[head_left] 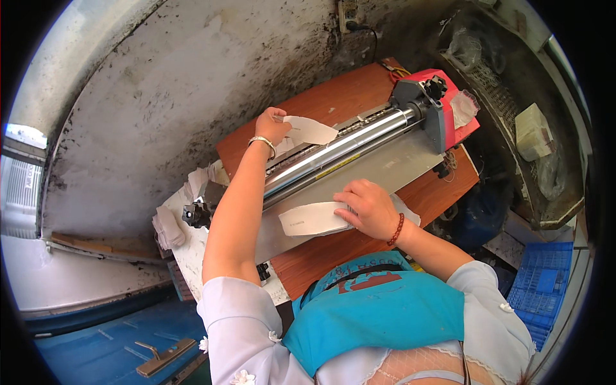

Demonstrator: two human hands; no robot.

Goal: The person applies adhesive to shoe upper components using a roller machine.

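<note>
At the roller machine (340,154), your left hand (271,126) pinches a white cut piece (311,130) beyond the rollers while your right hand (367,206) presses a stack of pieces (311,218) flat on the feed tray (391,163); feeding likely calls for square alignment.

Top: a pale lilac-white garment with short sleeves is worn, seen across the lower middle of the frame.
Sleeve trim: small white fabric flowers are sewn along the sleeve edges, at the lower left and at the lower right.
Apron: a turquoise apron (385,314) is worn over the chest, lower centre; a faded reddish-brown print is carried near its upper edge, and a dark strap is seen at its top.
Neckline: a strip of pale lace is seen at the bottom edge.
Left hand (271,126): a thin silver-coloured bangle (263,142) is worn at the wrist, upper centre.
Right hand (371,206): a bracelet of dark red beads (396,230) is worn at the wrist, centre right.
</note>
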